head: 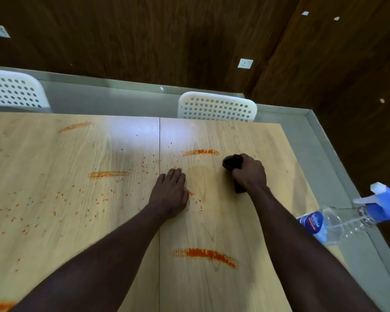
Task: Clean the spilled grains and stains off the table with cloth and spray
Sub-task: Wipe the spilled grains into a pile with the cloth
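Note:
A light wooden table (77, 221) carries several orange stain streaks (204, 255) and many scattered orange grains (61, 199). My right hand (249, 173) grips a bunched dark cloth (231, 162) and holds it against the tabletop, just below one streak (200, 152). My left hand (169, 192) lies flat on the table with straight fingers, beside a small cluster of grains (191, 194). A clear spray bottle (338, 221) with a blue label and blue trigger head lies on its side at the table's right edge.
Two white perforated chairs stand behind the far edge, one (216, 108) in the middle and one (14, 91) at the left. A seam (159, 143) splits the tabletop. Grey floor and dark wood walls surround the table; a socket (245, 63) is on the wall.

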